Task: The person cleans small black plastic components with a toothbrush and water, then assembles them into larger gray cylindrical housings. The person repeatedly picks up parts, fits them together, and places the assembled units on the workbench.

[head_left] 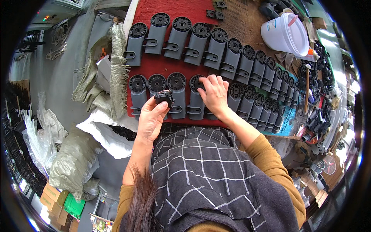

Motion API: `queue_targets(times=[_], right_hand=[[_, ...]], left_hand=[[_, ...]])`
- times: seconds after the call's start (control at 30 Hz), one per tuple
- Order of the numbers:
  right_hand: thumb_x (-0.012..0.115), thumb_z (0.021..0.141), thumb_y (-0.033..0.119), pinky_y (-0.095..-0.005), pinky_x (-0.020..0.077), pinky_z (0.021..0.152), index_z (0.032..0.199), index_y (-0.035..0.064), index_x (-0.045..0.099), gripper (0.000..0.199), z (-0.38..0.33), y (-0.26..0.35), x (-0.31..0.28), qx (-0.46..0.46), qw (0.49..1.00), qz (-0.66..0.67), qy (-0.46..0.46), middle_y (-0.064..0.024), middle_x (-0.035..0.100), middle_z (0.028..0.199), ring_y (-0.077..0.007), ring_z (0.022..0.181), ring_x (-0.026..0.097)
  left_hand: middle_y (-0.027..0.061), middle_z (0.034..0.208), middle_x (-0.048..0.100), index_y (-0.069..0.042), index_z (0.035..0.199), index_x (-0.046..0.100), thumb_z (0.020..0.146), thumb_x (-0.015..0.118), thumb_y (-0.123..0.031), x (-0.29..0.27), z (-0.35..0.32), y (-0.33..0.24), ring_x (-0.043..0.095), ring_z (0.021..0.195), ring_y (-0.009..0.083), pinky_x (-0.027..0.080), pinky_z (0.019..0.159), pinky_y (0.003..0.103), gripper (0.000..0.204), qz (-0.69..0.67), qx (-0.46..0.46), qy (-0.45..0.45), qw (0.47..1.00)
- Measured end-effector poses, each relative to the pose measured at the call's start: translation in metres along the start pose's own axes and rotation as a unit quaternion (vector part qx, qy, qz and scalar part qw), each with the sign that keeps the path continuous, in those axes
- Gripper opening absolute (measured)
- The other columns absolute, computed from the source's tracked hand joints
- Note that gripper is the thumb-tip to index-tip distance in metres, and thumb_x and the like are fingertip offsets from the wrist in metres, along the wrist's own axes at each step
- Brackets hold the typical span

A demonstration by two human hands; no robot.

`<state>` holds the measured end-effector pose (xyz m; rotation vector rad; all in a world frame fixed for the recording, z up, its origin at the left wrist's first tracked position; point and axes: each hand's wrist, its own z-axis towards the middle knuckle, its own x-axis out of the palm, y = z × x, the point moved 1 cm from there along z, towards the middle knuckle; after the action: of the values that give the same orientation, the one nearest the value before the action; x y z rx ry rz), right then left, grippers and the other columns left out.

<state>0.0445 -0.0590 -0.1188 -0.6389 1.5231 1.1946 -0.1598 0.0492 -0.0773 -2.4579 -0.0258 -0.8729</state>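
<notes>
My left hand [151, 116] pinches a small round black plastic part with a notched rim [164, 99], held up in front of the near row of housings. My right hand [213, 92] reaches over the near row, its fingers bent and closed at the round top of a grey plastic housing [196, 98]. Whatever its fingertips may hold there is hidden. To the left of it stand similar housings, among them one with a black ribbed disc top [176, 82]. Each housing has a grey tubular body, and many show a slotted side tab.
A far row of the same housings [177, 36] runs across the red-covered table [170, 69] and curves away right. At the back right stands a white bucket [276, 34]. Small black parts [215, 14] lie at the back. Woven sacks [119, 69] hang along the left edge.
</notes>
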Motion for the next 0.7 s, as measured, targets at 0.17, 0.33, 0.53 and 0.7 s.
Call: queue_targets(times=[0.17, 0.33, 0.53, 0.7], right_hand=[[0.075, 0.070, 0.023, -0.0364, 0.0355, 0.080, 0.103, 0.0138, 0.064, 0.036, 0.005, -0.004, -0.001, -0.022, 0.998, -0.036, 0.038, 0.0000, 0.054, 0.093, -0.0209, 0.091, 0.050], [0.075, 0.071, 0.025, -0.0362, 0.0352, 0.078, 0.104, 0.0147, 0.064, 0.036, 0.004, -0.007, 0.006, -0.039, 0.997, -0.052, 0.038, 0.0013, 0.054, 0.092, -0.0199, 0.090, 0.049], [0.074, 0.073, 0.029, -0.0359, 0.0347, 0.078, 0.105, 0.0184, 0.067, 0.035, 0.000, -0.016, 0.011, -0.017, 0.999, -0.030, 0.026, 0.0019, 0.054, 0.090, -0.0194, 0.089, 0.049], [0.074, 0.072, 0.030, -0.0358, 0.0340, 0.078, 0.103, 0.0180, 0.070, 0.033, 0.006, -0.005, -0.008, 0.002, 1.000, 0.008, 0.014, 0.0002, 0.054, 0.091, -0.0201, 0.089, 0.049]], left_hand=[[0.0019, 0.105, 0.066, -0.005, 0.115, 0.063, 0.084, 0.068, -0.004, 0.002, 0.000, -0.001, 0.061, 0.097, 0.0114, 0.048, 0.090, 0.028, 0.031, 0.002, 0.000, 0.005, 1.000], [0.0018, 0.105, 0.067, -0.005, 0.116, 0.063, 0.085, 0.067, -0.003, 0.006, 0.000, -0.003, 0.061, 0.097, 0.0111, 0.048, 0.090, 0.028, 0.032, 0.009, 0.005, 0.003, 1.000], [0.0015, 0.107, 0.066, -0.005, 0.117, 0.063, 0.085, 0.066, -0.002, 0.015, 0.003, -0.002, 0.061, 0.097, 0.0110, 0.048, 0.090, 0.027, 0.032, 0.005, -0.004, 0.024, 1.000], [0.0013, 0.108, 0.066, -0.005, 0.119, 0.062, 0.085, 0.066, -0.002, 0.025, 0.003, -0.004, 0.061, 0.098, 0.0112, 0.048, 0.090, 0.027, 0.034, 0.016, -0.011, 0.040, 0.999]])
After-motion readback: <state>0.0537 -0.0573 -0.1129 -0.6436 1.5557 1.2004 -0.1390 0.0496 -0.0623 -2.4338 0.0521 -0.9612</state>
